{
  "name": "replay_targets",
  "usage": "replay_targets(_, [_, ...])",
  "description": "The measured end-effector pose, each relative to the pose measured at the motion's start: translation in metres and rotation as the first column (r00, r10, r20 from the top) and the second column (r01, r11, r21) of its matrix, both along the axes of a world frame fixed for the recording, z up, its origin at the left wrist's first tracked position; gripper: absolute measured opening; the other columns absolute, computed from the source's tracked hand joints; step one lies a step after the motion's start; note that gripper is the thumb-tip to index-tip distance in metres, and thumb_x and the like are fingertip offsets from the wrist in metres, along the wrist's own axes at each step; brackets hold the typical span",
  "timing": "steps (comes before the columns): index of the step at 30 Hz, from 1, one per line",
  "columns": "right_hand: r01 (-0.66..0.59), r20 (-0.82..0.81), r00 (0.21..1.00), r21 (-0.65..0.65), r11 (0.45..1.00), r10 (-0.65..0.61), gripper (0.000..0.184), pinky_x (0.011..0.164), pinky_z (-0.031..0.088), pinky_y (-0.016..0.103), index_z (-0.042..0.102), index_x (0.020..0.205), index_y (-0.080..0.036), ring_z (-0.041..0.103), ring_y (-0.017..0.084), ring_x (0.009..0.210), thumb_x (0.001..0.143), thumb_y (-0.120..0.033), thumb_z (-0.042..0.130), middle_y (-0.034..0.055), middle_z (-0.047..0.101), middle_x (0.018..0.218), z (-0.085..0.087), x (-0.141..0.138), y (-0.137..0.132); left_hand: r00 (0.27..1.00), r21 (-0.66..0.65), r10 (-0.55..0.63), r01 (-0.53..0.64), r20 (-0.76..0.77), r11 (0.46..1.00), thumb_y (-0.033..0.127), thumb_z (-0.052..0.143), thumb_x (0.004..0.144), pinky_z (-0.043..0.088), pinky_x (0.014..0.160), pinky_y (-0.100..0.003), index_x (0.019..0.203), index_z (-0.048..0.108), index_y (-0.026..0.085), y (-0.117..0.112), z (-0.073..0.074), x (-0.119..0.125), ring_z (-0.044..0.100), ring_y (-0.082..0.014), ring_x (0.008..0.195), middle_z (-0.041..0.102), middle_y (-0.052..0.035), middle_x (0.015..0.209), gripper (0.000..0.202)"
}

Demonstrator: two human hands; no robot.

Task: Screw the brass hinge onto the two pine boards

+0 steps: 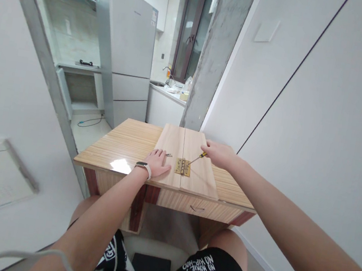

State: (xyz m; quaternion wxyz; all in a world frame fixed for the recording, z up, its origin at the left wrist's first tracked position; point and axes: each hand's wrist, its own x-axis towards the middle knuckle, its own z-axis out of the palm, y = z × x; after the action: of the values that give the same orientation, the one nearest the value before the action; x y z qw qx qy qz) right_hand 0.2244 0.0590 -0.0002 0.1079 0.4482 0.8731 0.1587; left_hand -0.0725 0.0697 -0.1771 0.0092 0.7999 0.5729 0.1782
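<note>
Two pale wooden boards [172, 145] lie side by side on a small wooden table [120, 146]. A brass hinge [183, 167] spans the seam near the front edge. My right hand [219, 154] is closed around a small screwdriver [197, 158] with a yellow and black handle; its tip points down at the hinge. My left hand [158, 163] lies flat on the left board, fingers stretched out, just left of the hinge. It wears a wristband. A small metal piece [168, 155] lies by its fingertips.
The table has a drawer [197, 207] in front, above my knees. A white wall runs along the right. Behind the table stand a concrete pillar [214, 58], a grey fridge [125, 53] and a kitchen counter with a sink [166, 89]. A white cable [45, 256] crosses my left arm.
</note>
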Motion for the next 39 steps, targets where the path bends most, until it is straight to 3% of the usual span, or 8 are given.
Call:
replay_targets(4, [-0.251, 0.098, 0.967, 0.179, 0.951, 0.236, 0.019, 0.089, 0.040, 0.037, 0.067, 0.109, -0.017, 0.053, 0.029, 0.110, 0.097, -0.015, 0.053, 0.0172, 0.063, 0.113, -0.004, 0.005, 0.001, 1.000, -0.009, 0.000, 0.000, 0.004, 1.000, 0.072, 0.045, 0.090, 0.025, 0.123, -0.048, 0.153, 0.039, 0.021, -0.001, 0.001, 0.000, 0.033, -0.0340, 0.149, 0.044, -0.0133, 0.158, 0.081])
replay_targets(9, [-0.289, 0.138, 0.954, 0.174, 0.941, 0.267, 0.021, 0.089, 0.039, 0.037, 0.068, 0.108, -0.016, 0.055, 0.027, 0.106, 0.098, -0.014, 0.049, 0.0159, 0.064, 0.109, -0.006, 0.010, 0.004, 1.000, -0.015, -0.002, 0.002, -0.003, 1.000, 0.072, 0.044, 0.090, 0.025, 0.123, -0.048, 0.153, 0.039, 0.019, -0.001, 0.001, -0.001, 0.032, -0.0344, 0.149, 0.043, -0.0141, 0.158, 0.083])
replay_targets(17, [0.002, -0.001, 1.000, 0.029, 1.000, -0.002, 0.029, 0.081, 0.045, 0.034, 0.073, 0.107, -0.021, 0.066, 0.025, 0.100, 0.102, -0.031, 0.047, 0.0130, 0.072, 0.110, -0.001, -0.002, 0.004, 1.000, -0.026, -0.013, 0.013, 0.002, 1.000, 0.072, 0.043, 0.090, 0.025, 0.122, -0.047, 0.154, 0.038, 0.020, -0.002, 0.004, -0.001, 0.032, -0.0340, 0.149, 0.042, -0.0141, 0.159, 0.082])
replay_targets(23, [0.219, 0.013, 0.976, -0.111, 0.969, -0.219, 0.034, 0.080, 0.048, 0.036, 0.078, 0.110, -0.015, 0.070, 0.029, 0.102, 0.095, -0.031, 0.052, 0.0185, 0.075, 0.114, 0.012, -0.022, 0.019, 1.000, -0.010, -0.013, 0.013, -0.007, 1.000, 0.072, 0.042, 0.091, 0.026, 0.122, -0.047, 0.154, 0.038, 0.018, -0.001, 0.003, 0.000, 0.032, -0.0340, 0.149, 0.042, -0.0146, 0.159, 0.083])
replay_targets(28, [0.286, 0.006, 0.958, -0.136, 0.948, -0.288, 0.034, 0.083, 0.048, 0.037, 0.076, 0.116, -0.017, 0.069, 0.030, 0.104, 0.096, -0.035, 0.055, 0.0174, 0.074, 0.117, 0.012, -0.018, 0.018, 1.000, -0.023, -0.008, 0.008, -0.014, 1.000, 0.071, 0.043, 0.091, 0.025, 0.123, -0.047, 0.155, 0.038, 0.019, -0.001, 0.002, 0.000, 0.031, -0.0337, 0.150, 0.041, -0.0136, 0.160, 0.082])
replay_targets(34, [0.032, -0.004, 0.999, 0.006, 0.999, -0.032, 0.021, 0.082, 0.045, 0.032, 0.069, 0.113, -0.021, 0.063, 0.025, 0.105, 0.098, -0.032, 0.058, 0.0138, 0.067, 0.116, -0.003, 0.004, 0.005, 1.000, -0.018, -0.008, 0.008, -0.007, 1.000, 0.072, 0.043, 0.090, 0.024, 0.123, -0.048, 0.155, 0.038, 0.018, 0.001, 0.000, -0.001, 0.031, -0.0341, 0.150, 0.042, -0.0142, 0.160, 0.084])
replay_targets(37, [-0.120, 0.055, 0.992, 0.068, 0.990, 0.116, 0.020, 0.090, 0.043, 0.035, 0.070, 0.108, -0.018, 0.059, 0.026, 0.111, 0.101, -0.030, 0.055, 0.0148, 0.067, 0.112, -0.005, 0.007, 0.004, 1.000, -0.007, -0.014, 0.014, -0.007, 1.000, 0.073, 0.043, 0.090, 0.025, 0.122, -0.048, 0.154, 0.039, 0.018, 0.001, 0.001, -0.001, 0.032, -0.0341, 0.149, 0.043, -0.0146, 0.159, 0.084])
replay_targets(39, [-0.144, 0.069, 0.988, 0.066, 0.987, 0.139, 0.021, 0.092, 0.043, 0.036, 0.070, 0.107, -0.017, 0.060, 0.026, 0.110, 0.102, -0.030, 0.054, 0.0145, 0.068, 0.108, -0.005, 0.006, 0.005, 1.000, -0.005, -0.017, 0.017, -0.006, 1.000, 0.072, 0.043, 0.091, 0.026, 0.122, -0.047, 0.154, 0.039, 0.017, 0.000, 0.002, -0.001, 0.032, -0.0342, 0.149, 0.043, -0.0151, 0.159, 0.084])
